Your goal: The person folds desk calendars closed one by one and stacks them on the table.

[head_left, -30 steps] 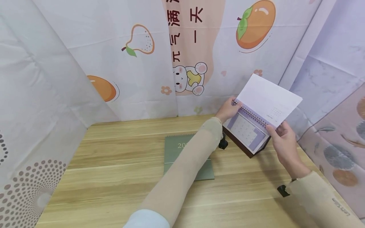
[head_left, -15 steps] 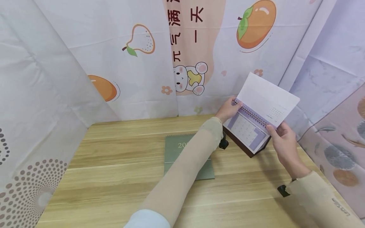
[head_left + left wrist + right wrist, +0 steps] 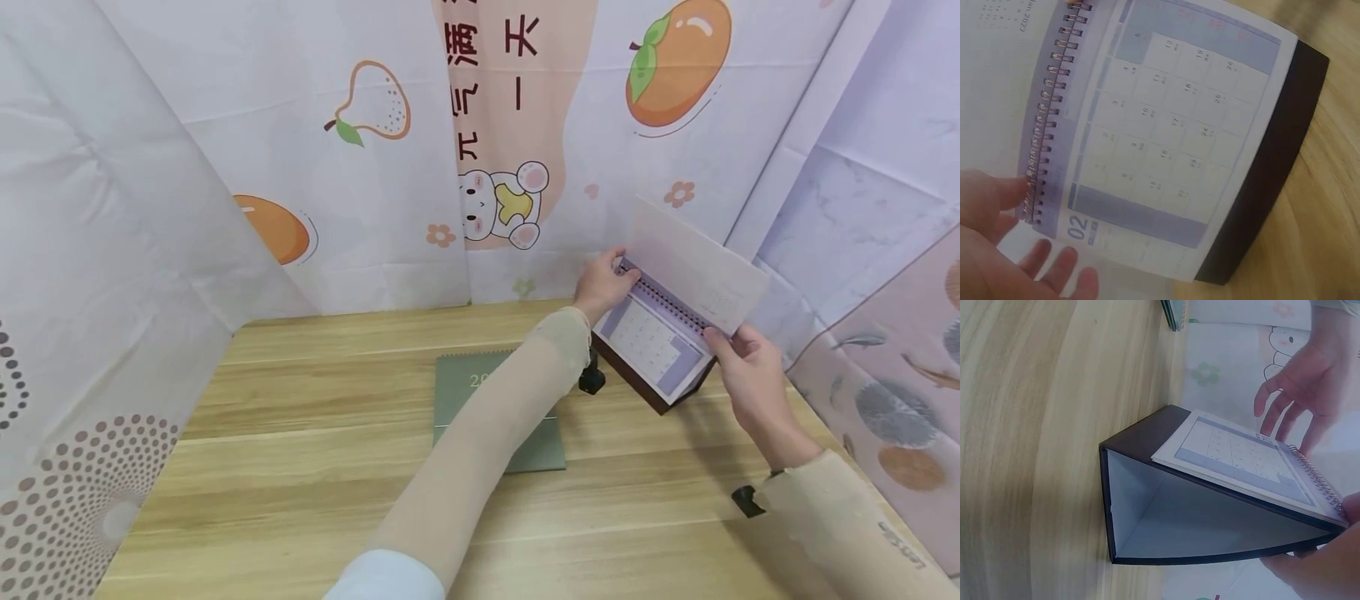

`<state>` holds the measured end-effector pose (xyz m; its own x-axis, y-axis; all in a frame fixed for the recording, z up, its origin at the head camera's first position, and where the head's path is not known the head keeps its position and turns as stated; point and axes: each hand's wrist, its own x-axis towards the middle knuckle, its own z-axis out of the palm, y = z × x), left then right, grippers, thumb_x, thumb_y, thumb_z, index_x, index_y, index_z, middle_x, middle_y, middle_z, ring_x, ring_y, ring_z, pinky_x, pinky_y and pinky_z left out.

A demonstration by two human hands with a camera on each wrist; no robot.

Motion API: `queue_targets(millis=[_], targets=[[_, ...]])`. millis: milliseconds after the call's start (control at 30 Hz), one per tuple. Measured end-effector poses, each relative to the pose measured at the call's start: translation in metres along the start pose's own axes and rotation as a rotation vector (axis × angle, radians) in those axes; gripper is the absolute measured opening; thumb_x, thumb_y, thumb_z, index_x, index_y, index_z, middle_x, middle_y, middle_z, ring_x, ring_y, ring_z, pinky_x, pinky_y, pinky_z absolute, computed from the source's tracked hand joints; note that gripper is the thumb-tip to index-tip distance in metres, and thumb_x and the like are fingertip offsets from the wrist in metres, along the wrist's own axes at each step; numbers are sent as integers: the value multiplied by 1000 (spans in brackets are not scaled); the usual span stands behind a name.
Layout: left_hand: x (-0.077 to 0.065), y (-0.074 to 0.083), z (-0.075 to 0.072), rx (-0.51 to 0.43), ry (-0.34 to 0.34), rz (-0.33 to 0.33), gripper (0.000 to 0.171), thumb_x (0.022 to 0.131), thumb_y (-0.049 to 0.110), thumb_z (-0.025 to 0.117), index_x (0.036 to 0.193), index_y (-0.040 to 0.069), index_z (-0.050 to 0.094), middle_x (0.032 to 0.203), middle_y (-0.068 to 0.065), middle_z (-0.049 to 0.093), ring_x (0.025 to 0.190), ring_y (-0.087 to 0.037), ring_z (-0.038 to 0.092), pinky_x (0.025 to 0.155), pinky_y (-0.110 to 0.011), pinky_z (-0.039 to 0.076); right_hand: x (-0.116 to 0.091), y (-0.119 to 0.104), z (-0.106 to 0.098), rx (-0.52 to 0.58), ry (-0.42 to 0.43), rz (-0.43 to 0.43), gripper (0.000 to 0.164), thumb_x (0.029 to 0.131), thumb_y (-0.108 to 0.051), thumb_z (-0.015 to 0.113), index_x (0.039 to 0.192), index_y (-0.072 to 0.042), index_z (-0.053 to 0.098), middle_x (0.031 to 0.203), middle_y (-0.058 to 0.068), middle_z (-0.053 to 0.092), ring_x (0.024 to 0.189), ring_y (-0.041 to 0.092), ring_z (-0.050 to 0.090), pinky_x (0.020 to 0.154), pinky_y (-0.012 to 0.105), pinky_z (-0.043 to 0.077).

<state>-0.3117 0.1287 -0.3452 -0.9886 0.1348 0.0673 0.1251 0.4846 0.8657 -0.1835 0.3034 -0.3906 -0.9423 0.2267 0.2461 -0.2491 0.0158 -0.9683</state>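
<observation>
A desk calendar (image 3: 641,337) with purple-edged pages and a dark stand leans upright at the table's back right. Its month page (image 3: 1160,125), marked 02, faces forward, while a pale page (image 3: 693,271) tilts backward above the spiral binding (image 3: 1047,103). My left hand (image 3: 603,285) pinches the far-left end of the binding, thumb in front. At the opposite top corner, my right hand (image 3: 753,375) grips calendar and binding, its thumb on the front and fingers behind. The stand's hollow triangular side (image 3: 1210,506) shows in the right wrist view.
A green calendar (image 3: 459,400) lies on the wooden table (image 3: 300,467), partly covered by my left forearm. Printed cloth (image 3: 375,192) hangs close behind the table, with another cloth (image 3: 885,350) along the right. Black wrist devices (image 3: 592,379) sit under both forearms.
The raised page has tipped further back, away from me, and looks narrower and greyer. Both hands keep their places at the binding.
</observation>
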Motion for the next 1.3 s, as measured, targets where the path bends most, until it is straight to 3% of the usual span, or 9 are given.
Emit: queue_targets(millis=[167, 333, 533, 667, 767, 967, 1100, 1300], targets=[[-1, -4, -5, -14, -25, 38, 49, 102, 33, 62, 149, 22, 53, 150, 7, 52, 139, -11, 46, 112, -27, 38, 0, -1, -2, -5, -18, 25, 44, 102, -13, 63, 143, 2, 54, 130, -2, 67, 109, 1, 64, 93, 11, 47], [-1, -3, -11, -66, -110, -6, 52, 103, 38, 59, 152, 23, 49, 153, 8, 48, 141, -12, 43, 113, -29, 38, 0, -2, -3, -23, -12, 41, 45, 102, -13, 62, 143, 4, 53, 129, -4, 68, 109, -1, 63, 94, 11, 46], [0, -2, -26, -267, -285, -124, 56, 105, 45, 53, 157, 27, 40, 154, 1, 48, 129, -26, 56, 102, -45, 49, 0, -2, -4, 6, -23, 40, 45, 102, -10, 62, 143, 4, 52, 127, -5, 68, 108, -1, 64, 95, 12, 46], [3, -3, -39, -429, -420, -198, 62, 105, 56, 43, 158, 25, 37, 149, -6, 50, 121, -30, 58, 100, -49, 50, 0, -2, -4, -14, -23, 41, 45, 102, -12, 62, 143, 3, 53, 129, -5, 68, 108, -2, 63, 96, 12, 46], [6, -5, -50, -513, -510, -232, 68, 104, 63, 38, 158, 22, 36, 148, -11, 50, 123, -31, 58, 102, -50, 48, 0, -3, -3, -21, -25, 46, 45, 102, -13, 62, 143, 3, 53, 129, -5, 67, 109, -2, 63, 97, 12, 45], [11, -11, -68, -663, -652, -276, 71, 105, 63, 34, 156, 13, 37, 150, -17, 46, 133, -40, 50, 108, -56, 42, -1, -4, -3, -27, -31, 42, 44, 102, -13, 62, 143, 2, 53, 125, -8, 69, 107, -2, 63, 95, 11, 45], [12, -14, -76, -660, -699, -285, 79, 102, 68, 33, 158, 11, 32, 152, -19, 44, 134, -41, 49, 107, -57, 44, 0, -3, -3, -22, -38, 29, 45, 102, -12, 62, 144, 2, 53, 129, -6, 67, 109, -3, 62, 96, 11, 45], [14, -16, -79, -654, -671, -285, 92, 95, 79, 33, 161, 16, 25, 156, -18, 40, 129, -40, 55, 104, -58, 45, -1, 0, -3, -97, -34, -36, 43, 102, -10, 62, 142, 3, 54, 125, -9, 68, 108, -4, 62, 94, 9, 45]])
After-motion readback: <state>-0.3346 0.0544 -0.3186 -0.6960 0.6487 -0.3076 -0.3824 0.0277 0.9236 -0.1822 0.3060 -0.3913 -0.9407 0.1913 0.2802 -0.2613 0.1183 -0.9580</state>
